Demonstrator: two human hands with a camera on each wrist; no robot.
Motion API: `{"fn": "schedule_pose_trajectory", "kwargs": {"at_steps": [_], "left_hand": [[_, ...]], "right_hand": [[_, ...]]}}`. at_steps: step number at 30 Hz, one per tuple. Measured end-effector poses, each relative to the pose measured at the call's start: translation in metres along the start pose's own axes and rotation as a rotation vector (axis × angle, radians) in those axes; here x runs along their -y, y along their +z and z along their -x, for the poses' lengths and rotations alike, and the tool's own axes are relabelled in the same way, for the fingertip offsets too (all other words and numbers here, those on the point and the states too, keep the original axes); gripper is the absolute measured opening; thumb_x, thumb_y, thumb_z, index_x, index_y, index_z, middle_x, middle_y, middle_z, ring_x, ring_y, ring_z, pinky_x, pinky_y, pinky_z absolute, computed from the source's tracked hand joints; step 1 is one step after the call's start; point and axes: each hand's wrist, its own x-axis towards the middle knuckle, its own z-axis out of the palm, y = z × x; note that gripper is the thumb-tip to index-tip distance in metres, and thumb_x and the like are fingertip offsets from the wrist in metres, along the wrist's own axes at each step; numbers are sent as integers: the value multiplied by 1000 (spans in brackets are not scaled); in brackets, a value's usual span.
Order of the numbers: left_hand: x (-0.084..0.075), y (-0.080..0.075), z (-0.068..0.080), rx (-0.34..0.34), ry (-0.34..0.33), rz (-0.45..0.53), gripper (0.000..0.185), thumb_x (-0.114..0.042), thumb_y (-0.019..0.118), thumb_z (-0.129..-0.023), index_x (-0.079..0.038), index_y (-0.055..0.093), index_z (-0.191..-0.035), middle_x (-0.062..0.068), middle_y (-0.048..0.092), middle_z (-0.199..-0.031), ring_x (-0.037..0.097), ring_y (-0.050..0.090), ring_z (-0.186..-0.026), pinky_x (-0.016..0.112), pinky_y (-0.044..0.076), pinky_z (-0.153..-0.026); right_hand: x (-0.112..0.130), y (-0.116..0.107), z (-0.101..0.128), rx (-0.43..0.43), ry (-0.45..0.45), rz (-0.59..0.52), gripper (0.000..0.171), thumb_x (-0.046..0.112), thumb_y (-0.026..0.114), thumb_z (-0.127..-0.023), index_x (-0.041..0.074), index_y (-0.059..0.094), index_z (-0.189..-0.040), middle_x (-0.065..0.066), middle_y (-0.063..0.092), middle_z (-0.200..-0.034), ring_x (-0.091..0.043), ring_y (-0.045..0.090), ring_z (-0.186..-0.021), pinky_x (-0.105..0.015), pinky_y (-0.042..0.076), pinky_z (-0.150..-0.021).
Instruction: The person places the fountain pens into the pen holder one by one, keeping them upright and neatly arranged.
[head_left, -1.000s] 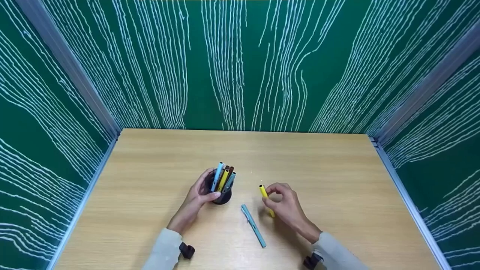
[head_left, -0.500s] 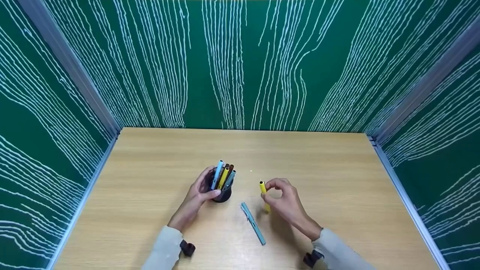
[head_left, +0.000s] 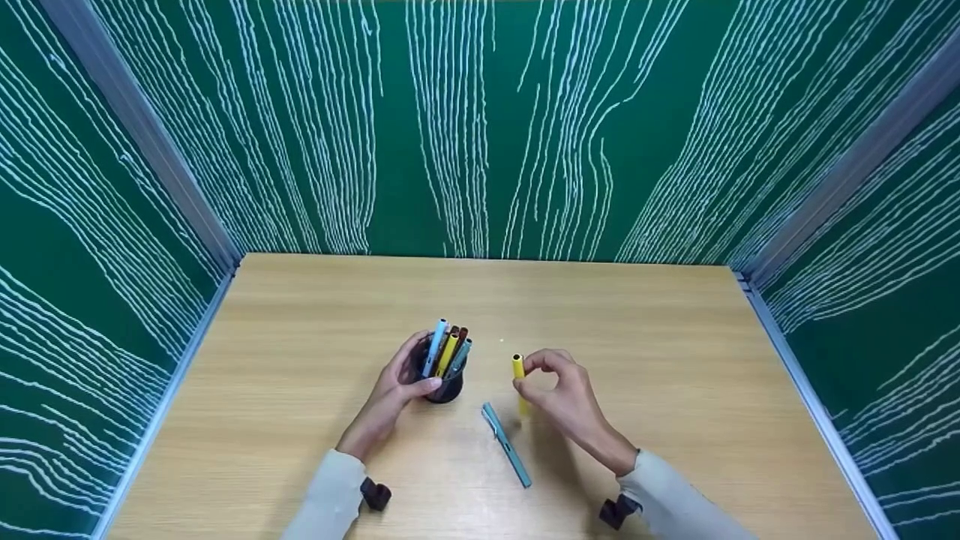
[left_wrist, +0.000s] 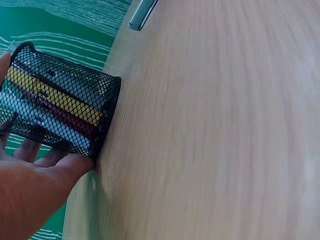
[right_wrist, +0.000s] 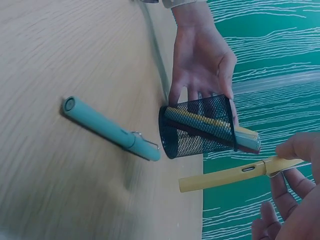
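Observation:
My left hand (head_left: 390,397) grips a black mesh pen holder (left_wrist: 60,100), fingers round its far side and thumb at the near rim. Several pens stand in it, among them a light blue pen (head_left: 434,349), a yellow one, a teal one and dark brown ones. Between thumb and fingertips my right hand (head_left: 566,390) pinches a yellow pen (right_wrist: 225,177) near its capped end. That pen points upright, its lower end over the table to the right of the holder. A teal pen (head_left: 506,445) with a metal clip lies on the table between both hands.
The wooden table (head_left: 315,300) meets green walls (head_left: 525,135) with white wavy lines at the back and sides. Grey metal posts (head_left: 142,135) stand at the corners. A black wrist mount (head_left: 375,495) sits at each sleeve.
The right hand has shifted slightly left toward the holder, and the yellow pen has turned from slanted to nearly upright. The left hand, holder and teal pen stay in place.

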Motion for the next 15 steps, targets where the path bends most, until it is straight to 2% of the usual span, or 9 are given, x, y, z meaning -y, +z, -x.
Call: {"fn": "schedule_pose_trajectory", "kwargs": {"at_steps": [6, 10, 15], "left_hand": [[-1, 0, 0, -7, -6, -6, 93, -4, 82, -94, -17, 35, -173, 13, 38, -176, 34, 39, -159, 48, 34, -128], [0, 0, 0, -11, -10, -7, 93, -4, 82, -94, -18, 35, -173, 13, 38, -176, 34, 38, -160, 49, 33, -129], [0, 0, 0, -10, -9, -11, 93, -5, 83, -94, -19, 35, -173, 12, 38, -176, 34, 39, -159, 50, 33, -129]], "right_hand": [[6, 4, -5, 2, -43, -6, 21, 1, 90, -88, 15, 77, -99, 2, 73, -105, -29, 62, -111, -53, 48, -104], [10, 7, -9, -1, -77, -27, 21, 3, 91, -87, 15, 78, -98, 4, 74, -104, -26, 62, -110, -51, 48, -102], [17, 10, -15, 10, -67, -43, 20, 5, 91, -88, 15, 78, -100, 1, 74, -105, -25, 63, -110, -55, 49, -105]]}}
